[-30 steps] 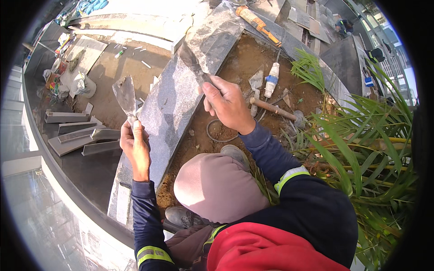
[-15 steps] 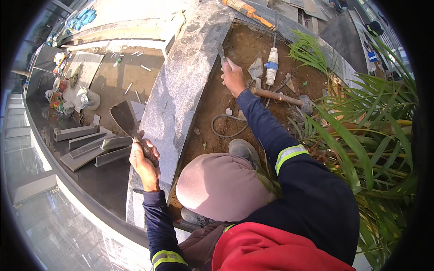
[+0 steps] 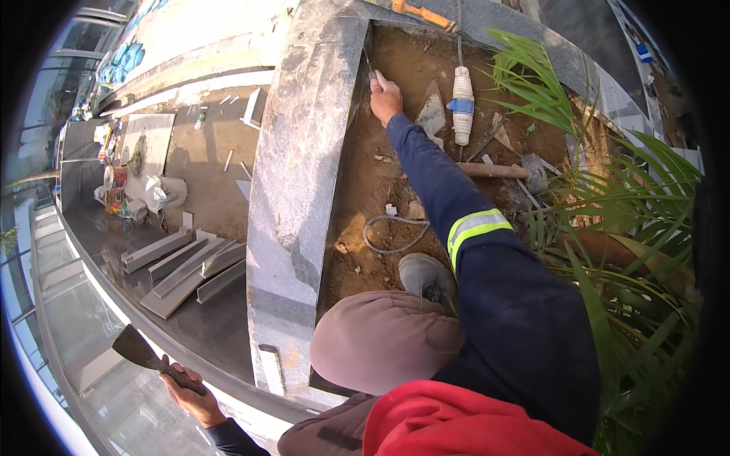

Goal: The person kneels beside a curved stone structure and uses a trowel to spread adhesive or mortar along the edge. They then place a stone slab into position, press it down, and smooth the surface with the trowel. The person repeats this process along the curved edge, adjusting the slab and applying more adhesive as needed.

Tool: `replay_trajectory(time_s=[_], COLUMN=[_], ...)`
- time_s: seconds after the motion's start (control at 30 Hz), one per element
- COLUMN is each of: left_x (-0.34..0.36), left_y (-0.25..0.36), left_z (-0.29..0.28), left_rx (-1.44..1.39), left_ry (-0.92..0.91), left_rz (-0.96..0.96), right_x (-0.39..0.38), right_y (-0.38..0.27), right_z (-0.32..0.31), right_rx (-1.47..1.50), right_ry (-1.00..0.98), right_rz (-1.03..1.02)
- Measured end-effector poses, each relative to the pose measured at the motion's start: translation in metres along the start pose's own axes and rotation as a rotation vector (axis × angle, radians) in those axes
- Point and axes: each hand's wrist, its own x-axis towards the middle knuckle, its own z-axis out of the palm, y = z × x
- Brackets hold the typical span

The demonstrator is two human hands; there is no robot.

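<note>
Left hand [image 3: 188,394], lower left, wrapped round a scraper [image 3: 138,349]; right hand [image 3: 386,100], upper centre, closed on a thin blade [image 3: 369,64] I'd hold flush against the grey slab [image 3: 293,144].

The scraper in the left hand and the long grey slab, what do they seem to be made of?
Scraper: blade probably dull steel, being thin and flat; mottled handle, cannot tell. Slab: likely granite, matte, from its fine grey speckling.

Shows no readable text, label, brand, number or sign; bears nothing legible on the white-and-blue connector [image 3: 461,106], and looks too small and blurred to make out on the colourful items [image 3: 115,201] at far left.
</note>
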Motion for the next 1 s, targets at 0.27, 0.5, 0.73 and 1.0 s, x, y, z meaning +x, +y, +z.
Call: replay_trajectory(time_s=[0.27, 0.5, 0.73, 1.0], left_x=[-0.075, -0.085, -0.091, -0.092], left_y=[-0.011, -0.009, -0.027, -0.038], left_z=[-0.055, -0.05, -0.065, -0.084], left_rx=[0.186, 0.164, 0.14, 0.113], left_ry=[0.409, 0.416, 0.416, 0.47], left_rz=[-0.134, -0.116, -0.146, -0.148], right_x=[0.11, 0.083, 0.083, 0.115], right_y=[-0.003, -0.005, 0.039, 0.035], right_z=[-0.016, -0.005, 0.002, -0.007], right_rx=[0.004, 0.218, 0.052, 0.112], right_ry=[-0.099, -0.098, -0.068, -0.268], right_rz=[0.062, 0.171, -0.053, 0.097])
